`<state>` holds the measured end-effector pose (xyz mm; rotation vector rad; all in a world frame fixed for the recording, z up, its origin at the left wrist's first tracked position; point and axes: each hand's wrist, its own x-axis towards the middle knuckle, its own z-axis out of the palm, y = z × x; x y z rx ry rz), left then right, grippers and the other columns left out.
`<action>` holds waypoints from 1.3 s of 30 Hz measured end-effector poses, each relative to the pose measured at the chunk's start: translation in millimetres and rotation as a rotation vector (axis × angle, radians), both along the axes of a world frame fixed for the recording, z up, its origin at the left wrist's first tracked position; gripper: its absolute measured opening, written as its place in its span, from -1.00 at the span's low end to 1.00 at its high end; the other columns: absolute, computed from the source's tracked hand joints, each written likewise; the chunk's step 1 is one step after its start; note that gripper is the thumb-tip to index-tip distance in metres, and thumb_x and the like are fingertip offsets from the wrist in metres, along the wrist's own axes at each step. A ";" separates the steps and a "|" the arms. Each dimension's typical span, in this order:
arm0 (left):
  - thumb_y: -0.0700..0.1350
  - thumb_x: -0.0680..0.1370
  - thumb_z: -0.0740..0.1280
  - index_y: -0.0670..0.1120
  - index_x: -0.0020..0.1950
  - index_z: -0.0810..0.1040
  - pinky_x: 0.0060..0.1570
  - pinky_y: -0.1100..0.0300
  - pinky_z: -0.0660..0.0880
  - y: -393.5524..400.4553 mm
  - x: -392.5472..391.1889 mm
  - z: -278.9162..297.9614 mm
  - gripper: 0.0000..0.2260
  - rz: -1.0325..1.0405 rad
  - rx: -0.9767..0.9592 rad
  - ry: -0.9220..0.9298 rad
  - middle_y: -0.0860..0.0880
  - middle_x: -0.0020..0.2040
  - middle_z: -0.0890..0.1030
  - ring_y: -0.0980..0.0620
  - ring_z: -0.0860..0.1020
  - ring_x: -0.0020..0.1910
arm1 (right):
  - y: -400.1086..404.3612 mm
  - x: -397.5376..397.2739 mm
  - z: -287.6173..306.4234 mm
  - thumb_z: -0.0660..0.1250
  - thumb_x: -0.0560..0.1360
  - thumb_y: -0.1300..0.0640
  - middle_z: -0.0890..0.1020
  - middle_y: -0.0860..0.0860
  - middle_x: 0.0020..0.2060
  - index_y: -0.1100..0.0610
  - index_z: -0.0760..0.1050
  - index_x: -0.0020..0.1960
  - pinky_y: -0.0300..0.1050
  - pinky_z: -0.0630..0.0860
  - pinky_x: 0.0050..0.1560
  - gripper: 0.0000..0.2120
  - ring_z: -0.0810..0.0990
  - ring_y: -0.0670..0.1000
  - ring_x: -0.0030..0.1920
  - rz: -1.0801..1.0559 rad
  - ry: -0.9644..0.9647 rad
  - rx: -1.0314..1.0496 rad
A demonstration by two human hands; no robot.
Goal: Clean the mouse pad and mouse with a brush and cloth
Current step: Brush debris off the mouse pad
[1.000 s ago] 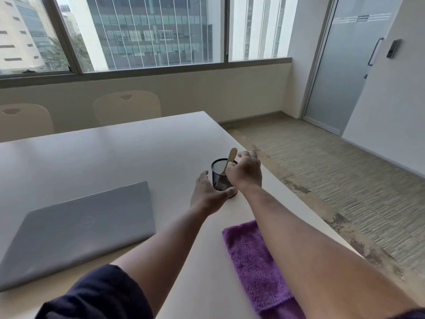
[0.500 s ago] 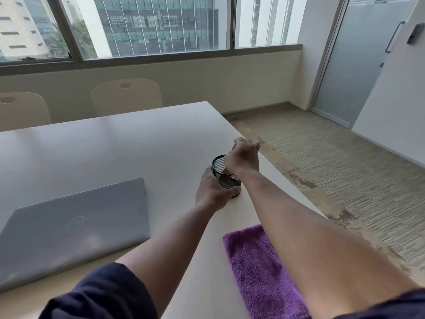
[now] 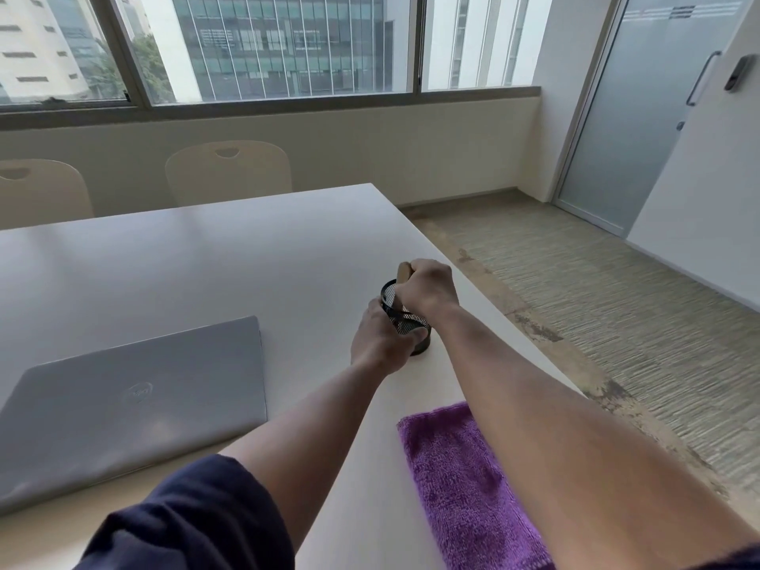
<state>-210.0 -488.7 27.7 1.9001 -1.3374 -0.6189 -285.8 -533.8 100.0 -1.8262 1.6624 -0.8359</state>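
A black mesh cup [image 3: 407, 320] stands near the right edge of the white table [image 3: 205, 265]. My left hand [image 3: 380, 343] wraps around its side. Just above the rim, my right hand [image 3: 429, 288] is closed on the wooden handle of a brush [image 3: 404, 270], whose lower part reaches into the cup. A purple cloth [image 3: 469, 483] lies flat on the table closer to me, partly under my right forearm. Neither the mouse nor the mouse pad is in view.
A closed grey laptop [image 3: 131, 401] lies on the left of the table. Two cream chairs [image 3: 228, 172] stand at the far side under the window. The table's right edge drops to the carpeted floor [image 3: 596, 306]; a glass door is at the far right.
My right hand has stayed closed on the wooden handle at the cup's rim, and the handle tip shows again beside it. My left hand has closed further around the cup.
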 end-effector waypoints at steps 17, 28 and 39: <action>0.06 0.50 0.42 -0.04 0.50 0.28 0.36 0.05 0.36 79.7 80.8 41.4 -0.37 0.074 -0.079 -0.116 -0.05 0.45 0.41 -0.05 0.40 0.40 | 81.5 51.6 79.6 0.28 0.54 0.18 0.65 0.15 -0.07 0.25 0.49 -0.01 -0.12 0.42 -0.09 -0.87 0.56 0.17 -0.01 0.135 -0.223 -0.361; -0.04 0.53 0.39 0.03 0.28 0.53 0.26 0.12 0.46 252.3 188.5 39.8 -0.68 0.049 -0.045 -0.162 0.05 0.18 0.63 0.11 0.55 0.21 | 209.0 111.5 38.1 0.24 0.50 0.26 0.70 -0.07 -0.18 0.01 0.44 -0.13 -0.54 0.38 -0.33 -0.84 0.63 -0.13 -0.14 0.418 -0.300 -0.132; 0.23 0.34 0.51 0.09 0.29 0.53 0.24 0.23 0.40 372.6 239.5 36.6 -0.43 -0.041 0.209 -0.259 0.15 0.21 0.59 0.16 0.52 0.23 | 279.6 130.2 5.8 0.14 0.51 0.38 0.68 0.14 -0.19 0.13 0.41 -0.15 -0.11 0.66 -0.31 -0.80 0.70 0.00 -0.35 0.666 -0.239 0.107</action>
